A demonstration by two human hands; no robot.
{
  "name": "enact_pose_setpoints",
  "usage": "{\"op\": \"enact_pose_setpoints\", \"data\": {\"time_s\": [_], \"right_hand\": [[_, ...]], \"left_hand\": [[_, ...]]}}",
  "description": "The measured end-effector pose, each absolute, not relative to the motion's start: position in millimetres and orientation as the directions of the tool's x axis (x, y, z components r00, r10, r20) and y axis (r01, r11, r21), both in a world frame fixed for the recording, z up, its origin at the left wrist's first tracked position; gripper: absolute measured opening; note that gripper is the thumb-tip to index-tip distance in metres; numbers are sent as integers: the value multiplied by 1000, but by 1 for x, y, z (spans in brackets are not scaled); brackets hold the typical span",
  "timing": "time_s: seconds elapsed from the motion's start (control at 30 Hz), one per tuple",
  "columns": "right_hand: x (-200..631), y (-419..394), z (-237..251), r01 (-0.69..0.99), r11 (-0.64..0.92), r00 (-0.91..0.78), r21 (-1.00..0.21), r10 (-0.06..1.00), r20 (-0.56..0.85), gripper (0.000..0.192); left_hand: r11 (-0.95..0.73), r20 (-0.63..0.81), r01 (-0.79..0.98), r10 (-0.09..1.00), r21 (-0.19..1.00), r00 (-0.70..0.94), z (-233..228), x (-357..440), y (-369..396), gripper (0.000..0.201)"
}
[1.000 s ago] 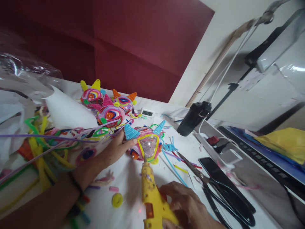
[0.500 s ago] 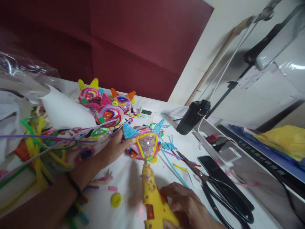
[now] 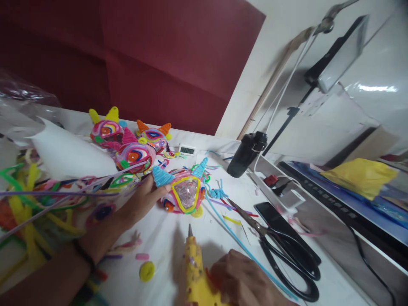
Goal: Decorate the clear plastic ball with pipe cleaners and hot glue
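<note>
At a white craft table (image 3: pixel 165 238), our left hand (image 3: pixel 140 202) grasps a pipe-cleaner mask (image 3: pixel 183 193) by its blue left horn, thumb and fingers pinched on the cone, steadying the piece where it rests on the tabletop. The mask shows a yellow-outlined, glittery pink centre and a second blue horn on its far side.

Our right hand (image 3: pixel 242 280), at the bottom edge of the view, is wrapped around the yellow glue gun (image 3: pixel 194 270). The gun's nozzle points up toward the mask but stands clear of it, with bare table between tip and piece.

Behind the held mask sit three finished masks (image 3: pixel 132 142) in pinks, oranges and yellows, clustered close together. A small digital timer (image 3: pixel 187 150) stands just beside them. To the left, loose pipe cleaners (image 3: pixel 28 199) lie in a tangled heap under a sheet of white paper (image 3: pixel 66 153). A coiled yellow disc (image 3: pixel 147 270) lies near the glue gun.

To the right of the gun, large black scissors (image 3: pixel 287 259) lie on the table, next to a dark phone (image 3: pixel 274 221). A black bottle (image 3: pixel 244 154) lies tilted near a white power strip (image 3: pixel 280 191).
</note>
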State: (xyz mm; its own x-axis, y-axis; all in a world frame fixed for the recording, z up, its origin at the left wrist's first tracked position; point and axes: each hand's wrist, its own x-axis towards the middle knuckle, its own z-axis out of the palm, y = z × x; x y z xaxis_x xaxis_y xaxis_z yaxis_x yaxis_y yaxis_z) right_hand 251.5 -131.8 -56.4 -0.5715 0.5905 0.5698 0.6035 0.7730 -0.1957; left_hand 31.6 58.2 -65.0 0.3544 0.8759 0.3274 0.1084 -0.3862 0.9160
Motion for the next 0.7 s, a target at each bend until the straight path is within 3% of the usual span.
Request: {"op": "enact_pose_setpoints", "data": {"time_s": [0.13, 0.23, 0.4, 0.47, 0.6, 0.7], "right_hand": [[252, -135, -67, 595, 797, -630, -103, 542, 557, 21], [255, -133, -58, 630, 768, -623, -115, 588, 516, 14], [264, -101, -46, 874, 449, -268, -185, 764, 587, 15], [267, -78, -51, 914, 350, -178, -206, 802, 571, 25], [272, -47, -62, 892, 265, -73, -365, 883, 464, 26], [278, -48, -55, 860, 274, -20, -432, 862, 506, 21]], "left_hand": [[-370, 306, 155, 895, 916, 325, -62, 32, 57, 48], [-357, 295, 146, 898, 923, 328, -57, 32, 54, 49], [-377, 313, 149, 890, 914, 332, -55, 32, 53, 46], [-387, 322, 151, 887, 910, 330, -55, 31, 53, 45], [-380, 319, 130, 885, 916, 340, -59, 30, 53, 44], [-384, 322, 124, 880, 915, 350, -63, 29, 55, 40]]}}
